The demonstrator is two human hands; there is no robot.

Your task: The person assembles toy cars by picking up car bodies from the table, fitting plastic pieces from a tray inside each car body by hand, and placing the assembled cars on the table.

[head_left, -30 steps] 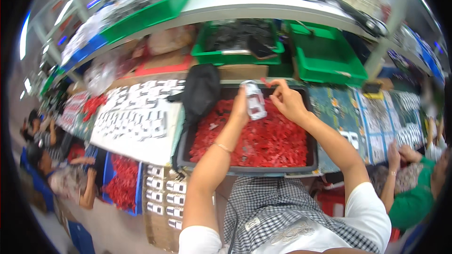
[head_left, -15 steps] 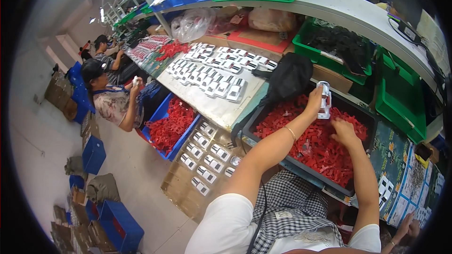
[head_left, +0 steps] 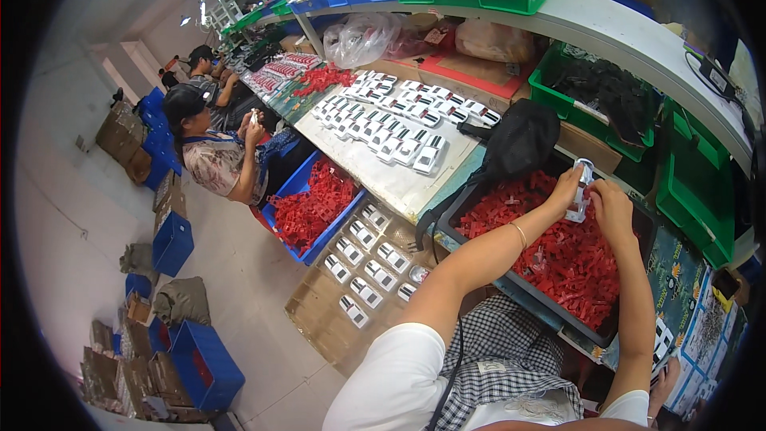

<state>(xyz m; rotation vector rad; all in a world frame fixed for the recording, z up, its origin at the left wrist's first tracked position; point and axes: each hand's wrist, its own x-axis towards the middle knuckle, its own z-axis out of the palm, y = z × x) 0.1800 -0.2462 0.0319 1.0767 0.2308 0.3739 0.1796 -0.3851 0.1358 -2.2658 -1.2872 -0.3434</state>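
Note:
My left hand [head_left: 566,189] grips a white toy car body [head_left: 585,169] above a black tray [head_left: 454,219] heaped with small red plastic parts [head_left: 550,259]. Close against the car body, my right hand [head_left: 613,209] has its fingers pinched together, with a bit of red plastic part showing at the tips. Its exact shape is too small to tell. Rows of white toy cars [head_left: 388,132] with dark windows lie on the bench to the left. More cars [head_left: 366,293] are spaced out on a brown cardboard tray [head_left: 315,323] nearer me.
A black bag [head_left: 523,134] rests at the tray's far left corner. Green bins [head_left: 696,191] stand behind and to the right, under a white shelf [head_left: 622,28]. A blue crate [head_left: 299,253] of red parts is at left, beside a seated co-worker [head_left: 215,144]. Another person's hand [head_left: 666,379] shows lower right.
My right hand has come up out of the red parts to the car body in my left hand. The whole view has shifted, so the scene sits further right.

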